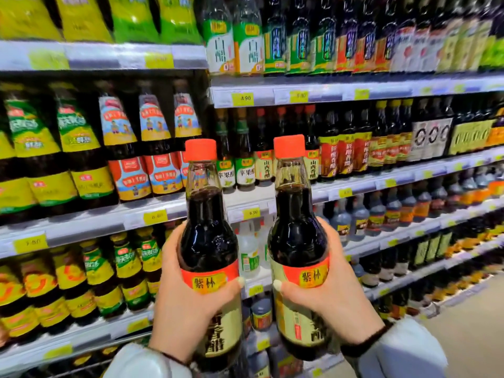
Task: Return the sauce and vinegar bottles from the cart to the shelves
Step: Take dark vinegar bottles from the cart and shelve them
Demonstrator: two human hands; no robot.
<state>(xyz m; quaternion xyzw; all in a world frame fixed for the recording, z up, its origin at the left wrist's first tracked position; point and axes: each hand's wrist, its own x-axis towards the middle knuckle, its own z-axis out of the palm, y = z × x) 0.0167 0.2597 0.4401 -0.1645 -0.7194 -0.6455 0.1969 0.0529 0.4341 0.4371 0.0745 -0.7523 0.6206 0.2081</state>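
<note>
I hold two matching dark vinegar bottles upright in front of the shelves, side by side and a little apart. Each has an orange-red cap, a red band and a cream label. My left hand (182, 301) grips the left vinegar bottle (208, 236) around its lower body. My right hand (327, 290) grips the right vinegar bottle (297, 230) the same way. Straight behind their caps, the middle shelf (354, 186) carries bottles of the same kind (263, 159) with red caps. No cart is in view.
Shelving fills the view: green-and-yellow soy sauce bottles (73, 148) at left, dark vinegar and sauce bottles (387, 143) at right, white vinegar bottles (248, 252) behind my hands. Yellow price tags line the shelf edges. An aisle floor (469, 336) runs along the lower right.
</note>
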